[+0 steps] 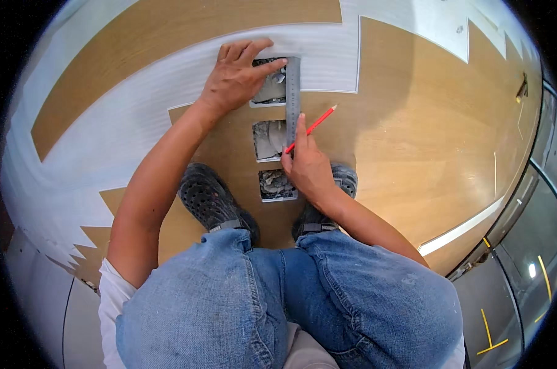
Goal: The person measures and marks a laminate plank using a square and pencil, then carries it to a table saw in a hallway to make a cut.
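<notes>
A grey metal ruler (293, 83) lies lengthwise along the right edges of two rectangular cut-outs in the floor. My left hand (235, 80) rests by the far cut-out (271, 86), fingers stretched out, with one fingertip against the ruler's far end. A red pencil (318, 128) is held in my right hand (311, 169), its sharpened end slanting up and right. That hand also presses on the ruler's near end, beside the middle cut-out (270, 140). Nearest me is a third cut-out (278, 184); grey, rough material shows in all three.
Wood-look planks (426, 141) with stepped ends cover much of the floor. White underlay (125, 117) shows at the left and far side. My dark clogs (214, 197) stand on the planks either side of the cut-outs. A dark frame with grey panels (506, 295) runs along the right.
</notes>
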The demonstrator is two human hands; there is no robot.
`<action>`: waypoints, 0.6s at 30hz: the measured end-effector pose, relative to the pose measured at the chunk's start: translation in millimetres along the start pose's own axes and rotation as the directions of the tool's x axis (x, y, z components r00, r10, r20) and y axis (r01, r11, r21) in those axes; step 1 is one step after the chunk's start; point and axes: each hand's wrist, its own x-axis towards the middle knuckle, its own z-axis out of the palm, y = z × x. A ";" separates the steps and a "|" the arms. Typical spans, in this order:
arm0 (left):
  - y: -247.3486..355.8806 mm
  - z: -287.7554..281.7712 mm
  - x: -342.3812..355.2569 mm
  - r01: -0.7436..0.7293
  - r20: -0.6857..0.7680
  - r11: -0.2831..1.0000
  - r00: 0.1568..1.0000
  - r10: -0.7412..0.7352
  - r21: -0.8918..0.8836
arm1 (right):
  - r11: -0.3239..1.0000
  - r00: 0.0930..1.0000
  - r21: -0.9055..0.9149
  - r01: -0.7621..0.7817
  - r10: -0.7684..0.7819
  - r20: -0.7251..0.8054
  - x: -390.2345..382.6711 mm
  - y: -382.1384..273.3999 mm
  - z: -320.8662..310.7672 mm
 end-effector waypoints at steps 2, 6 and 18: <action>-0.2 -0.1 0.0 0.000 0.003 1.000 1.000 0.000 -0.002 | 1.000 1.000 0.001 0.001 -0.001 0.000 0.4 0.0 0.3; -0.2 0.1 1.1 -0.003 0.006 1.000 1.000 0.003 0.020 | 1.000 1.000 0.002 0.004 -0.004 0.000 1.7 -0.3 0.4; 0.1 -0.7 0.3 0.006 0.005 1.000 1.000 -0.006 -0.003 | 1.000 1.000 -0.004 0.013 -0.013 0.004 1.0 0.6 0.9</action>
